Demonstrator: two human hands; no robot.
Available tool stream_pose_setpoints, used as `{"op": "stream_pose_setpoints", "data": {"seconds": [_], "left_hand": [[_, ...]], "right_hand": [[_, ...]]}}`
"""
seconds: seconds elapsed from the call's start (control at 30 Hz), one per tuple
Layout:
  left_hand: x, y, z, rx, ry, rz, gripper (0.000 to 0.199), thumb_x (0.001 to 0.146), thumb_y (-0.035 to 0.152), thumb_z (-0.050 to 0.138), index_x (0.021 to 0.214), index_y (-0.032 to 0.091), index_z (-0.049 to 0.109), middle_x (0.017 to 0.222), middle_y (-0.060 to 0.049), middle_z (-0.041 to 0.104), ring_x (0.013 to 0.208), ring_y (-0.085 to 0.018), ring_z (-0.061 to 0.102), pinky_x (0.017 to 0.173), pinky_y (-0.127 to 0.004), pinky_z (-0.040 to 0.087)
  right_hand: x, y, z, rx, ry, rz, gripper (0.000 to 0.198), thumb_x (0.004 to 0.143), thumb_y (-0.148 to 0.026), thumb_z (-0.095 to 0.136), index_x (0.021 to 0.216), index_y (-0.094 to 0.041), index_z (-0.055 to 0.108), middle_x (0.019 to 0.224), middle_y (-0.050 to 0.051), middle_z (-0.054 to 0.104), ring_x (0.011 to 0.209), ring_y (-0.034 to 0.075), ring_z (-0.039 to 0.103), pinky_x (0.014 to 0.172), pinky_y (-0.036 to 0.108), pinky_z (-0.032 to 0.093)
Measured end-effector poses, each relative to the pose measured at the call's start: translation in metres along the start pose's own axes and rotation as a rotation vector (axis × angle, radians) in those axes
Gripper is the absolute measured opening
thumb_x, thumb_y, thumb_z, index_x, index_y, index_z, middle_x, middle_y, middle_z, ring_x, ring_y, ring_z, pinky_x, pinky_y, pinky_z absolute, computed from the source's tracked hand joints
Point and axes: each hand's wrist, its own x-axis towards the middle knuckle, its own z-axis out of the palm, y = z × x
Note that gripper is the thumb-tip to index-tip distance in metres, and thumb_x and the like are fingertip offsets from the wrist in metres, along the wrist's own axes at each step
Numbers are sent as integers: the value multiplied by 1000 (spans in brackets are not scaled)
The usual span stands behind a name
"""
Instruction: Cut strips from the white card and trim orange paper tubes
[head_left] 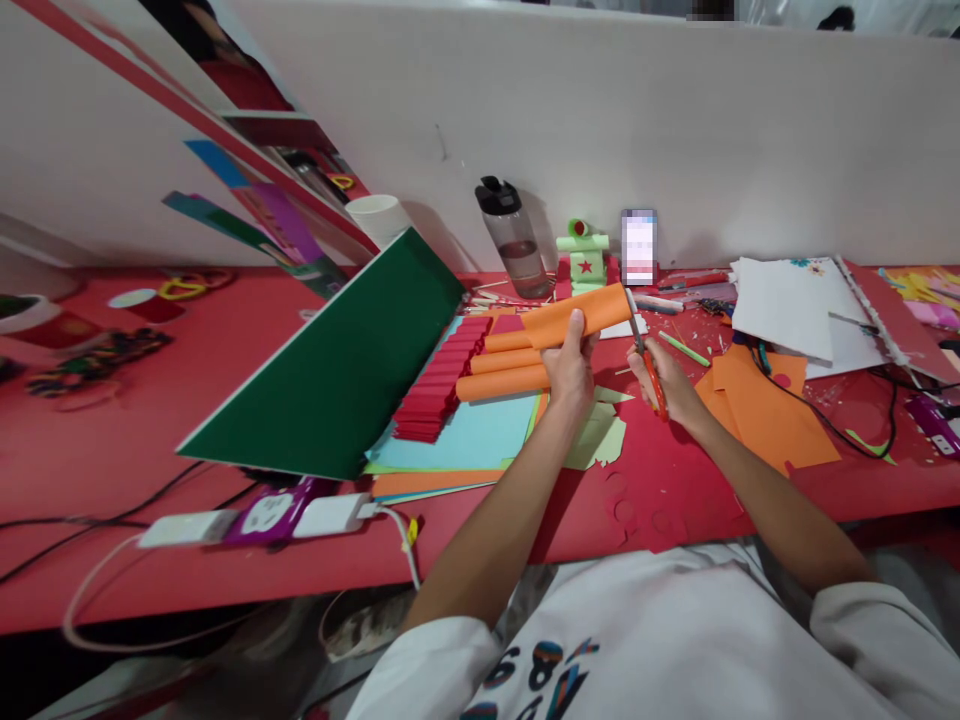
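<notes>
My left hand is closed round an orange paper tube, held up and slanting to the right. Under and left of that hand, several more orange paper tubes lie side by side. My right hand grips a pair of orange-handled scissors. The blades reach up to the right end of the held tube, touching or very near it; whether they cut in I cannot tell. Beside the tubes lies a row of folded red paper on light blue sheets.
A green board leans at left. Behind stand a dark-lidded water bottle, a green paper figure and a phone. To the right are orange sheets, white boards and a black cable. A purple power strip lies front left.
</notes>
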Motion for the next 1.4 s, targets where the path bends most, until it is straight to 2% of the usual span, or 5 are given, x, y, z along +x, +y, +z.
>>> {"op": "stream_pose_setpoints", "data": {"seconds": [0.63,0.87,0.97,1.23,1.4], "left_hand": [[10,10,-3,-33,-55,22,50,69,58,95,88,20,69,91,-2,77,83,-14,76,79,-24,62],[19,12,-11,114,-89,161,60,77,66,86,121,30,66,124,-7,70,106,-19,71,78,-26,60],[18,12,-10,179,-71,240,56,78,65,85,111,27,62,129,-7,66,112,-20,68,78,-27,60],[29,17,-10,163,-70,132,50,78,63,85,82,22,57,85,0,63,80,-13,64,70,-23,54],[22,17,-9,116,-110,56,53,77,66,85,81,23,54,85,0,62,80,-13,64,77,-25,59]], "right_hand": [[7,5,-10,43,90,-47,45,101,-71,55,95,-27,52,62,-6,50,47,12,52,46,24,38],[10,5,-18,91,96,-7,44,100,-71,57,98,-27,54,66,-5,53,46,12,54,46,26,42],[11,6,-20,104,101,-2,46,100,-74,56,98,-27,53,67,-5,52,46,12,53,45,27,42],[11,5,-25,72,104,28,49,98,-77,56,99,-28,54,66,-4,53,47,14,54,45,28,43],[12,7,-27,57,140,36,50,96,-77,58,99,-28,54,66,-5,53,48,14,55,45,28,43]]}}
